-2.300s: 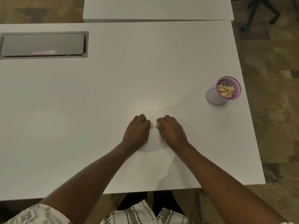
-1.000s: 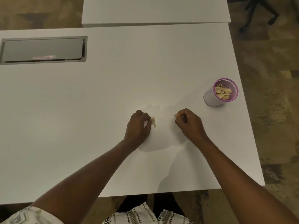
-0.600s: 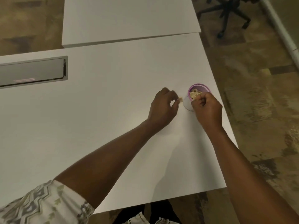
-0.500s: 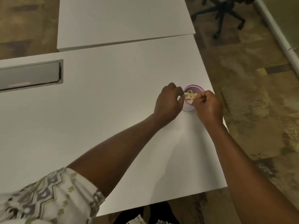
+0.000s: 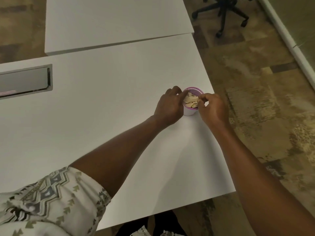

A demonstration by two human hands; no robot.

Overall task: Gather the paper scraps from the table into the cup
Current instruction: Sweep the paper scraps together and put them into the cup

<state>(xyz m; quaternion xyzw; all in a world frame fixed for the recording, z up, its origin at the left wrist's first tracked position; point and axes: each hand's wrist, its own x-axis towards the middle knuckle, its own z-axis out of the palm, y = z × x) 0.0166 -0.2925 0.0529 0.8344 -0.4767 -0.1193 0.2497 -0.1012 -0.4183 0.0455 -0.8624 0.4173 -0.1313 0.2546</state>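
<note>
A white cup with a purple rim (image 5: 194, 89) stands near the table's right edge, filled to the top with tan paper scraps (image 5: 190, 101). My left hand (image 5: 168, 107) is against the cup's left side, its fingers spread and the index finger lying over the rim onto the scraps. My right hand (image 5: 213, 109) is at the cup's right side, fingertips pinched together over the rim and touching the pile. Whether a scrap sits between those fingertips is hidden. No loose scraps show on the white table (image 5: 105, 103).
A metal cable hatch (image 5: 25, 80) is set into the table at far left. A second white table (image 5: 112, 21) abuts the far edge. An office chair base (image 5: 225, 12) stands on the patterned floor at upper right. The cup is close to the table's right edge.
Both hands left the table's middle with scraps and moved right to the cup. The left hand's scrap is gone from its fingers, which have spread over the rim. The camera turned right.
</note>
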